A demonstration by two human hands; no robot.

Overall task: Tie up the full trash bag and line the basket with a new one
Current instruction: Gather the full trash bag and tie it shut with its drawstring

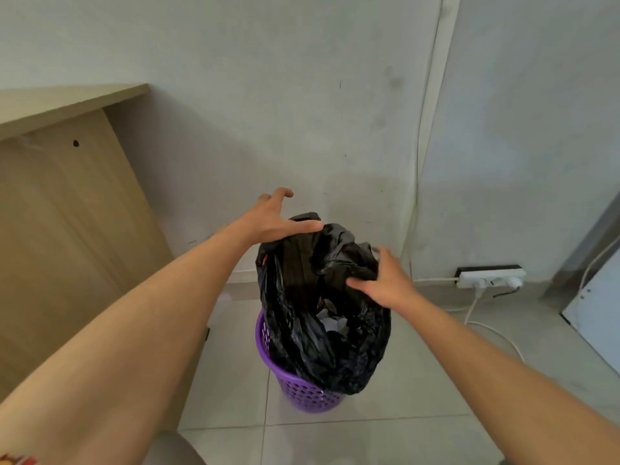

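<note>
A wooden desk [67,182] fills the left of the scene, its side panel running down to the tiled floor [385,441] beneath a pale wall [268,78].

Your left arm reaches forward from the lower left, and your left hand [271,219] sits at the top left of the black bag [322,317]. Its fingers are spread, with the thumb lying along the bag's upper edge and touching the plastic; the other fingers point away past the bag toward the wall, so the hand is open rather than clamped on anything.

The bag stands between your two hands, pulled up tall out of the purple basket [302,391], which sits on the floor just below it. The bag's lower part hangs over and hides the basket's right side, while the basket's perforated left wall and base show. The mouth of the bag is open and untied, and crumpled white paper [330,322] shows inside, among darker rubbish.

Your right hand [382,280] rests on the bag's upper right edge, palm down. Its thumb and fingers press into a bunched fold of the plastic there, though whether they actually pinch it is hard to tell from this angle. Your right arm runs back to the lower right corner.

Farther right, a white power strip [489,276] lies on the floor against the wall with plugs in it, its cables trailing across the tiles. A white panel [597,310] leans at the right edge.
</note>
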